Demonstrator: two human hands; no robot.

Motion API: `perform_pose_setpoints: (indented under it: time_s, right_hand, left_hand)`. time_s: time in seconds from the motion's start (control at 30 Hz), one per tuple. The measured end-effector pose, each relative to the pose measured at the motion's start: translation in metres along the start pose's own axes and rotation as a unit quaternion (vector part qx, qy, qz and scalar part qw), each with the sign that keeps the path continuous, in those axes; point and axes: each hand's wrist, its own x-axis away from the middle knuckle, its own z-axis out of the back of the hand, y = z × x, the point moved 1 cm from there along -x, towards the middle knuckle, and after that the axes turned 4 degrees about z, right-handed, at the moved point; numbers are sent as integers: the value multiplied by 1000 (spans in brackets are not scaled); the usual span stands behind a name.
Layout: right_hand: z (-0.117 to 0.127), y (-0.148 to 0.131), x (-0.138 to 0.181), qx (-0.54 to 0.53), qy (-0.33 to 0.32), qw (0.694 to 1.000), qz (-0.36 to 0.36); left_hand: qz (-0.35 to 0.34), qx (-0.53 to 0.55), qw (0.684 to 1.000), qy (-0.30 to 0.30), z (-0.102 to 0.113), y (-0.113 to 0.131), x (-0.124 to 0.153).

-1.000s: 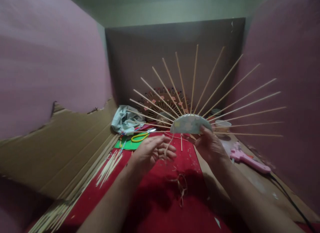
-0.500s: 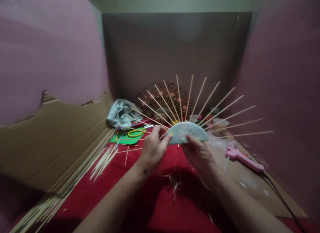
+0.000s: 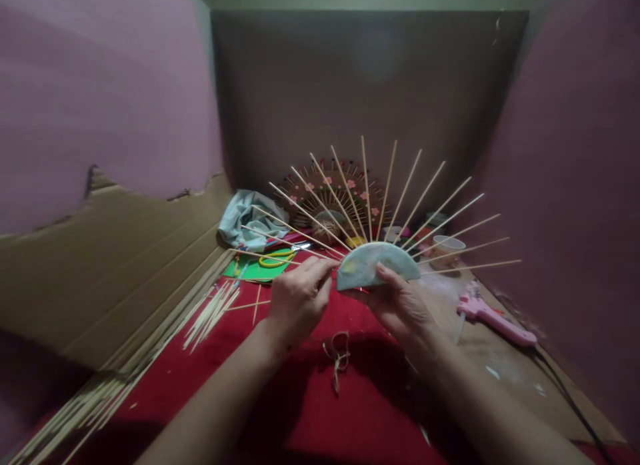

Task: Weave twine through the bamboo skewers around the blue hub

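**A:** What lies closest?

**B:** A scrap of twine on the red cloth, just below both hands.

**A:** And the hands?

**B:** The left hand has its fingers pinched shut at the left corner of the half-disc, where the lowest sticks leave it. The right hand grips the same piece from below, thumb on the front face, other fingers behind. It is held in the air above the cloth, its sticks fanning up and outward.

**A:** How would it handle?

**B:** Very light, I'd judge, but awkward. The sticks are long, thin and springy, and likely to snap or pull loose if pushed sideways. The half-disc looks like the only firm part, so the hold belongs there, at its lower edge and corners.

**A:** Behind it?

**B:** Loose skewers lie to the left and a pink glue gun on the bare counter to the right. Farther back are yellow-handled scissors, a cup and a finished fan against the back wall.

**A:** What differs from a second ago?

**B:** The left hand was off the piece then, fingers loosely open beneath it. Now it has closed on the corner, and the whole fan sits lower, nearer the cloth.
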Motion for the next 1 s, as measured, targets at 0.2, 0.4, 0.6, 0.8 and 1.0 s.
perform_pose_setpoints:
  time_s: [0.2,0.4,0.6,0.8,1.0]
  right_hand:
    - [-4,-2,3,-1,23,1000,15]
    - [-3,-6,4,3,27,999,23]
    - [0,-10,-1,-21,25,999,25]
    - [-3,-14,1,-24,62,997,28]
    - [-10,-15,4,-26,84,996,27]
  left_hand:
    - [-32,-40,998,-21,0,4,3]
    - [-29,-27,999,-4,2,8,6]
    - [-82,-163,983,7,4,13,18]
    - [-101,-171,980,12,2,19,26]
    - [-124,-161,979,18,-1,22,27]
